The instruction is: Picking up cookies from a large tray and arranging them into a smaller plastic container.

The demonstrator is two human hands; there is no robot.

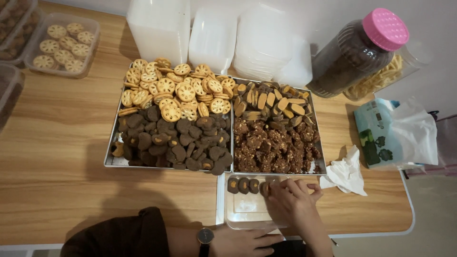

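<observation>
Fingers [281, 188] of the right hand [293, 204] pinch a dark round cookie [264, 188], setting it at the end of a row of three cookies [243, 185] inside a clear plastic container [247, 209] on the worktop [57, 157]. Left hand [245, 242], wearing a wristwatch [205, 236], lies flat and released against the container's near edge. Two trays [110, 162] heaped with assorted cookies sit just behind.

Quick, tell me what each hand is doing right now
Left hand: open, lying flat at the near edge of the clear plastic container, holding nothing.
Right hand: fingers curled inside the container at the row of dark cookies; grip cannot be told.
</observation>
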